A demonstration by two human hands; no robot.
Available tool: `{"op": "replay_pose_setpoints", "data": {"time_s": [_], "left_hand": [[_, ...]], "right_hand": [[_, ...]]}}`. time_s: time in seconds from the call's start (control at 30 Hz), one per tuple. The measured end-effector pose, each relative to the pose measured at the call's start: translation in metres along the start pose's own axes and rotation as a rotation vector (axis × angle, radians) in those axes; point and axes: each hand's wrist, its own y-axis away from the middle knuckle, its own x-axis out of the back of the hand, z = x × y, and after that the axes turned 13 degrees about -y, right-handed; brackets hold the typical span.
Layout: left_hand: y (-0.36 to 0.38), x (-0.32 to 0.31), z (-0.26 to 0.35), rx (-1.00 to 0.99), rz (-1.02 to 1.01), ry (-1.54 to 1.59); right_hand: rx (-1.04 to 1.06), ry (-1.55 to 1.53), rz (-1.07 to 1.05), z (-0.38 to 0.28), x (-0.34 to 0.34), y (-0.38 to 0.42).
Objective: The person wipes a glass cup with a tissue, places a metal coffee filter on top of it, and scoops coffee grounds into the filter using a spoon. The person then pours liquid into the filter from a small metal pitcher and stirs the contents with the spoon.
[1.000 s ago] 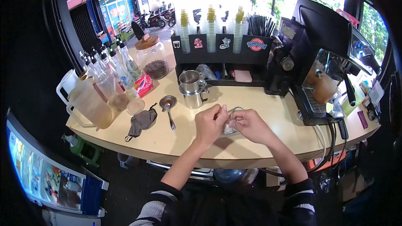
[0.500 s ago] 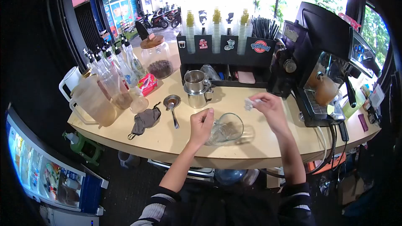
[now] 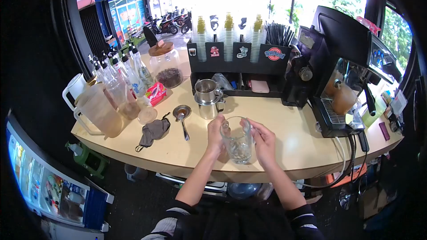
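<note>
The counter (image 3: 284, 126) carried everything, its front middle giving both hands room. The machine (image 3: 340, 31) stood at the right end, seemingly to leave that space free. The rack (image 3: 227, 69) lined the back, its cups (image 3: 201, 46) stacked upright, probably for easy reach. The pitcher (image 3: 100, 113) sat left. The mug (image 3: 239, 144) was near the front edge, between the hands; whether its base touched wood, I couldn't tell. The left hand (image 3: 215, 138) gripped its left side; the right hand (image 3: 264, 141), partly curled, met the opposite side near the rim, likely steadying it, though its grip was unclear. The spoon (image 3: 184, 129) lay beyond, left.
</note>
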Motion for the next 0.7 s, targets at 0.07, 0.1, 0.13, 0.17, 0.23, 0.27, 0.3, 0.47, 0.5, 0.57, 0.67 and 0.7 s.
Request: {"op": "replay_pose_setpoints", "data": {"time_s": [0.07,0.1,0.13,0.17,0.23,0.27,0.3,0.47,0.5,0.57,0.67,0.7], "left_hand": [[0.004,-0.001,-0.002,-0.001,-0.045,-0.036],[0.006,-0.003,-0.005,-0.173,-0.105,-0.184],[0.008,-0.006,-0.007,-0.351,-0.167,-0.328],[0.011,-0.009,-0.009,-0.303,-0.09,-0.319],[0.009,-0.012,-0.012,-0.299,-0.068,-0.313],[0.007,-0.012,-0.013,-0.283,-0.039,-0.315],[0.005,-0.013,-0.011,-0.29,-0.045,-0.312],[-0.011,0.004,-0.017,-0.281,0.089,-0.232],[-0.011,0.003,-0.018,-0.28,0.135,-0.254],[-0.01,0.002,-0.021,-0.26,0.139,-0.251],[-0.007,-0.003,-0.024,-0.282,0.135,-0.319],[-0.004,-0.005,-0.021,-0.324,0.133,-0.399]], "right_hand": [[-0.152,-0.112,-0.099,0.001,0.01,-0.011],[-0.298,-0.22,-0.204,0.002,0.016,-0.016],[-0.289,-0.218,-0.2,0.004,0.022,-0.018],[-0.353,-0.324,-0.241,0.007,0.029,-0.021],[-0.409,-0.424,-0.285,0.003,0.033,-0.022],[-0.391,-0.426,-0.166,0.003,0.032,-0.019],[-0.373,-0.427,-0.049,0.001,0.03,-0.018],[0.032,-0.196,0.04,-0.007,0.018,-0.008],[0.149,-0.049,0.049,-0.005,0.016,-0.004],[0.26,0.024,0.062,0.004,0.014,0.003],[0.377,0.272,0.027,-0.014,-0.005,0.017],[0.534,0.399,-0.076,-0.018,-0.009,0.016]]}}
